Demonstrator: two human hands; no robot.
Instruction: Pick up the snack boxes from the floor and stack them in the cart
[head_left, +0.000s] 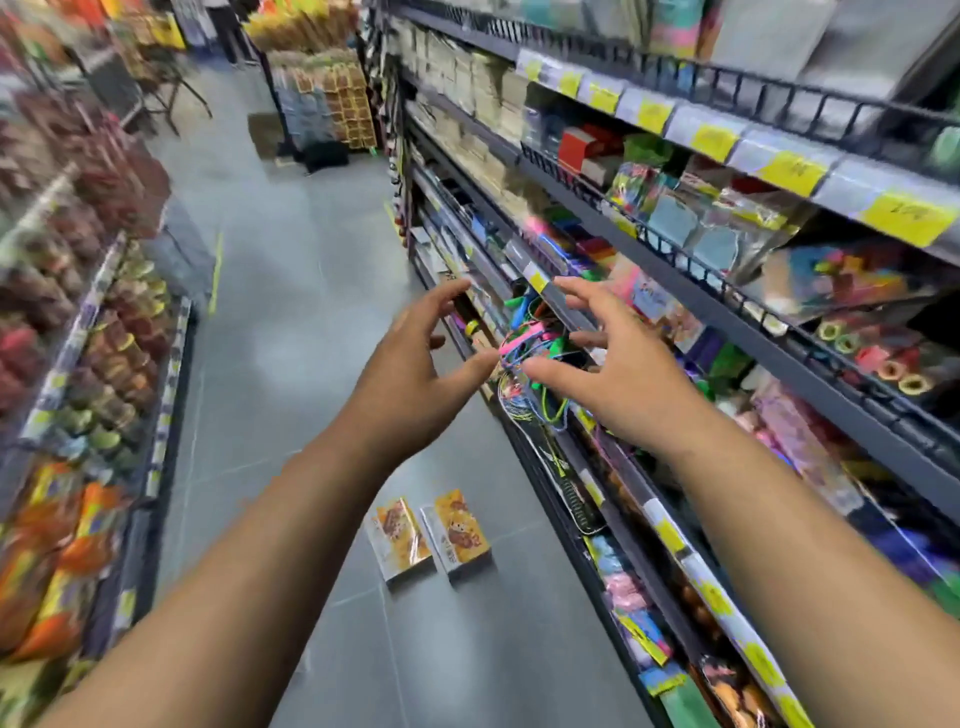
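Two snack boxes (460, 530) lie on the floor (291, 312) beside the shelving (779, 358); above, left hand (415, 364) and right hand (608, 374) hover spread, empty (light, stiff cartons, probably; grip the long edges).

head-worn view, facing forward and down the aisle floor (291, 312), wide-angle, close

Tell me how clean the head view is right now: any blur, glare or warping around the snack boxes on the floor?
Head view: motion blur smears the left shelves; both snack boxes look soft but recognisable; a pale glare patch sits on the floor farther up the aisle; the wide lens bows the right shelves; the left hand and right hand are fairly sharp.
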